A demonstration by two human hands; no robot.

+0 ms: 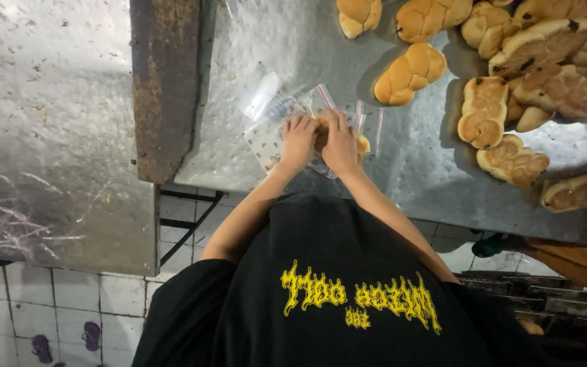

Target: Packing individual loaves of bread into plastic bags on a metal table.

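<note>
Hands meet at the near edge of the metal tabletop [416, 170], pressed down on a clear plastic bag [287, 112] so it lies flat. The left hand [298, 141] and the right hand [340, 141] sit side by side, fingers curled and clamped on the bag and the braided bun [361, 145] partly inside it; only the bun's golden end shows past the right hand. More clear bags [266, 146] lie beneath. Loose braided loaves [410, 73] spread over the far right of the tabletop, well apart from the hands, none bagged.
</note>
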